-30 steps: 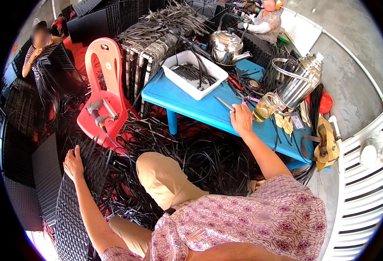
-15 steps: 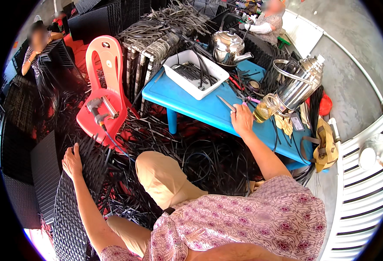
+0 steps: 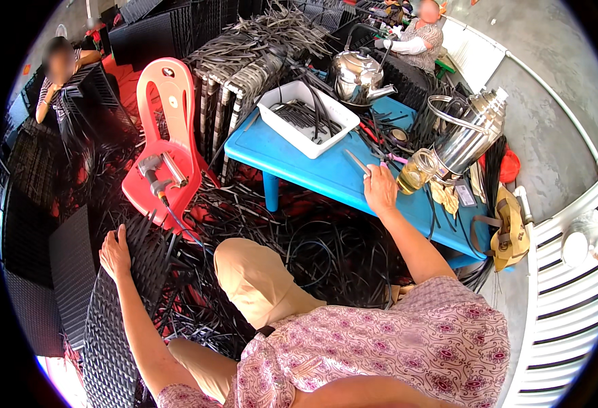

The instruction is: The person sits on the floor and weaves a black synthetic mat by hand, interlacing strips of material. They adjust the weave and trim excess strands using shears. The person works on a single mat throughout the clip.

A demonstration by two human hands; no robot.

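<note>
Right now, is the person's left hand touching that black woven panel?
Touching. The head view shows the left hand resting on the top edge of the black woven panel, fingers over its upright strand ends, no gap visible.
</note>
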